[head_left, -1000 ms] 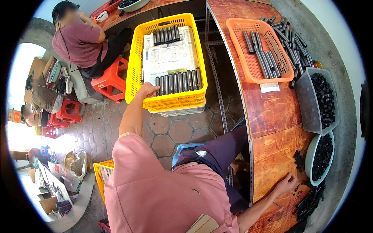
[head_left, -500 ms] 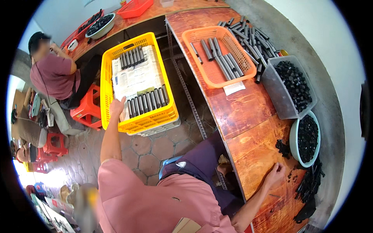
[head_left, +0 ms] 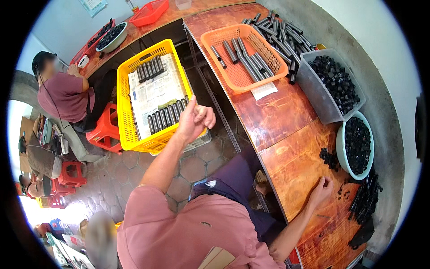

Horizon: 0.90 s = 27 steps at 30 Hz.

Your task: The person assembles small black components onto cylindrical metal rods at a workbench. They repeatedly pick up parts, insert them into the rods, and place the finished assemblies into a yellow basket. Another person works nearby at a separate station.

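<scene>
My left hand is over the near right corner of the yellow crate, one finger stretched up and the others loosely curled, with nothing seen in it. Inside the crate, dark tubes lie side by side in a near row on newspaper. A second row of tubes is at the far end. My right hand is low over the wooden table, its fingertips pinched together. Whatever they may hold is too small to make out. Small black pieces are scattered beside it.
An orange basket with several tubes stands on the table, with a tube pile behind. At right are a clear bin and a pale bowl of black parts. A person sits far left near a red stool.
My left hand has moved right, from the crate's near left side to its near right corner. The right hand keeps its pinch at about the same table spot. The view has shifted slightly.
</scene>
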Tool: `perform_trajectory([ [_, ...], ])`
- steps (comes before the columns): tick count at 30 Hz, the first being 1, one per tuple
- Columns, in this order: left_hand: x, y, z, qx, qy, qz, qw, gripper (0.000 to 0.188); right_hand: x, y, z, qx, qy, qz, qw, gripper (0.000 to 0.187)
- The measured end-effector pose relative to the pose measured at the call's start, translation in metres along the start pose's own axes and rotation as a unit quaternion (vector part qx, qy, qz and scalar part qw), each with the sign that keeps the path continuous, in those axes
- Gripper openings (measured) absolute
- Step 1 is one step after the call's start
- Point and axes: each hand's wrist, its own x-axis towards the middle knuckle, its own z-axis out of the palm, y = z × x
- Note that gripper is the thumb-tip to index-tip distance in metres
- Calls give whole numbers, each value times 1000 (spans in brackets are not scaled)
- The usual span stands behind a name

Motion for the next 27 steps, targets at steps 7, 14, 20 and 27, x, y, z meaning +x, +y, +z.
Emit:
perform_trajectory([
  [7,0,-21,42,-101,-49,-24,993,68,1,11,-2,0,7,-11,1000,20],
  [14,-19,-46,65,-39,-112,-68,991,51,-43,-95,23,143,-48,-180,972,8],
  [20,-31,-52,74,-33,-103,-75,991,56,-102,-227,60,348,-330,-231,847,25],
  [27,-48,-42,67,6,9,-95,995,56,-124,-256,91,342,-299,-300,839,29],
])
